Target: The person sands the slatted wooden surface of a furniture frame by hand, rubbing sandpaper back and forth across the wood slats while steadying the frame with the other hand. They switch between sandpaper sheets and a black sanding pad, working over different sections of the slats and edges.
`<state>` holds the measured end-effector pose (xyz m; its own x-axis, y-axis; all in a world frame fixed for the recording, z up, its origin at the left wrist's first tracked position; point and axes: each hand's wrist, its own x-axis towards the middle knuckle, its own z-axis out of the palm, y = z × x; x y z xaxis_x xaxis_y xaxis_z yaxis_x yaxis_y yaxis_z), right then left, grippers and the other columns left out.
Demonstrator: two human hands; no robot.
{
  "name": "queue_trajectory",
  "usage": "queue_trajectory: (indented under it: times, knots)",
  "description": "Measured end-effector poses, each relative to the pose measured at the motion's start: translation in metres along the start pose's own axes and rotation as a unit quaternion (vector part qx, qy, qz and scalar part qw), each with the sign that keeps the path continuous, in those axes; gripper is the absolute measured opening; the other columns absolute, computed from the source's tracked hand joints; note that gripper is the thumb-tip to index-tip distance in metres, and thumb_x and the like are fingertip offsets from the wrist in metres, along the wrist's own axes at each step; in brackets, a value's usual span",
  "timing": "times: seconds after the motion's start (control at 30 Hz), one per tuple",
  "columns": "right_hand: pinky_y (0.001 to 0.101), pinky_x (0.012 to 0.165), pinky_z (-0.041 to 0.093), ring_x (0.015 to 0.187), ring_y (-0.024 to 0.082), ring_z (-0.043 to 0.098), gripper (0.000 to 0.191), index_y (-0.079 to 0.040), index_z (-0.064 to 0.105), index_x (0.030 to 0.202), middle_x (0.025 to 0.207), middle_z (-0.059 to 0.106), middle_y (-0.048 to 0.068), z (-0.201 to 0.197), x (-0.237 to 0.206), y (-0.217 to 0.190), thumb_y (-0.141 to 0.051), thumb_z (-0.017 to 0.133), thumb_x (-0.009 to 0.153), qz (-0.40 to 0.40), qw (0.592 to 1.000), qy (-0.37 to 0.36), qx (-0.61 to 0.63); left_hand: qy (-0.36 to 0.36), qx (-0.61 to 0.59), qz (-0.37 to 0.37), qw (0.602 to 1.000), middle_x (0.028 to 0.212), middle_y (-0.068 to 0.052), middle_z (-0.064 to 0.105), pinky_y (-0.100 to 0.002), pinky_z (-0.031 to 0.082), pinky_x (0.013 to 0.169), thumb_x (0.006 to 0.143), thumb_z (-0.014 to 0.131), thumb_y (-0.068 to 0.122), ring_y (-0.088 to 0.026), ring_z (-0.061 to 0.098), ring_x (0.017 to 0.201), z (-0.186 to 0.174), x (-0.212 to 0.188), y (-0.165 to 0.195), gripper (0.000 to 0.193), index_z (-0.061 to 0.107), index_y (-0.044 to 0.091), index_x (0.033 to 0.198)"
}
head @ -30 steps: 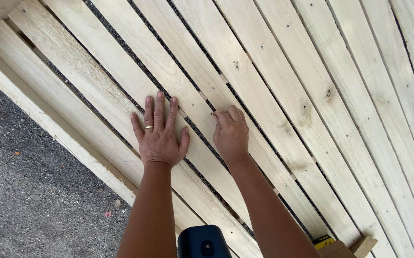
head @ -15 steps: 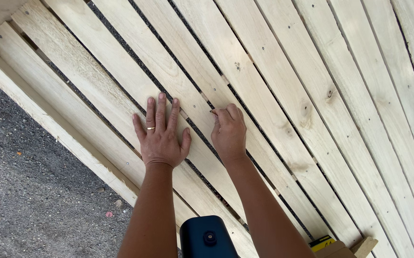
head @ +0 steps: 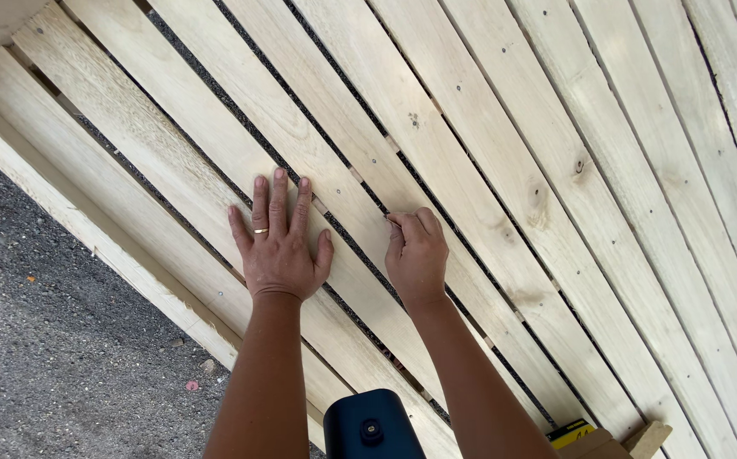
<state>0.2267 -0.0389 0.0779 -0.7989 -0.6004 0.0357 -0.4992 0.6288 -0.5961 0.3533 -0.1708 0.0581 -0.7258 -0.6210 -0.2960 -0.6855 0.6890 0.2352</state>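
Note:
A large panel of pale wooden slats lies slanted across the view, with dark gaps between the boards. My left hand rests flat, palm down, on one slat, fingers stretched out, a ring on one finger; it holds nothing. Just to its right, my right hand sits on the neighbouring slat with fingers curled and fingertips pinched together near a gap. Whether something small is pinched there is hidden.
A dark blue tool top pokes up at the bottom edge between my forearms. A yellow object and a small wooden block lie at the bottom right. Grey asphalt borders the panel's left edge.
My right hand's fingers have curled in tighter against the slat. My left hand stays flat in place. The dark blue tool has come further up into view.

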Motion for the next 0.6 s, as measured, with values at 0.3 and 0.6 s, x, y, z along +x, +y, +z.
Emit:
queue_trajectory:
  times: [0.3, 0.6]
  knots:
    - [0.0351, 0.074, 0.057, 0.087, 0.024, 0.064, 0.009, -0.003, 0.071, 0.094, 0.091, 0.060, 0.006, 0.012, 0.005, 0.002, 0.004, 0.072, 0.088, -0.055, 0.997, 0.016, -0.047, 0.004, 0.001, -0.002, 1.000, 0.172, -0.004, 0.010, -0.063, 0.000, 0.123, 0.092, 0.045, 0.053, -0.025, 0.002, 0.158, -0.001, -0.001, 0.000, 0.078, 0.023, 0.029, 0.163]
    - [0.0334, 0.073, 0.057, 0.087, 0.020, 0.064, 0.008, -0.003, 0.072, 0.096, 0.092, 0.061, 0.005, 0.010, -0.005, 0.008, 0.003, 0.070, 0.092, -0.011, 1.000, 0.008, -0.028, -0.001, 0.023, -0.005, 1.000, 0.173, -0.002, 0.008, -0.060, -0.002, 0.125, 0.094, 0.040, 0.056, -0.023, 0.000, 0.159, 0.002, 0.000, 0.001, 0.076, 0.022, 0.031, 0.163]
